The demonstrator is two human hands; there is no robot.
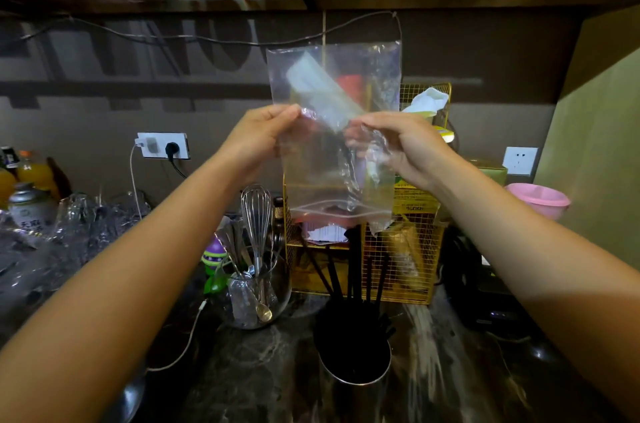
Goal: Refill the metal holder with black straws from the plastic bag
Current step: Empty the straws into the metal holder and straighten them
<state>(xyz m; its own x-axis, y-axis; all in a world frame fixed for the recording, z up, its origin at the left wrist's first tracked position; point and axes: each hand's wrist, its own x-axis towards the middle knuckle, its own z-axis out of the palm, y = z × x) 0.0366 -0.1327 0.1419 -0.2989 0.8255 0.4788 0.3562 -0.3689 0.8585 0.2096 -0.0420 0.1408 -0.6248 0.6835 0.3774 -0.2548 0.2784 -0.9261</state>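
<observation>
Notably, the bag [334,132] is clear, thin, crinkled film, so its edges are hard to trace against the clutter behind it. It hangs inverted, zip strip at the bottom, and no straws are discernible inside. The left hand [258,140] pinches its left edge between thumb and fingers; the right hand [405,145] pinches its right side, bunching the film. Both hold it in the air above the holder [355,370].

The holder is a round, polished metal cup on the dark marbled counter [263,363]. Its interior is in shadow; black straws [353,270] stand in it, lower ends hidden, upper ends leaning against the gold wire rack [408,267]. Rack contents are blurred through the film. Left of the holder, a glass jar [256,301] holds a wire whisk [256,215] and spoons.
</observation>
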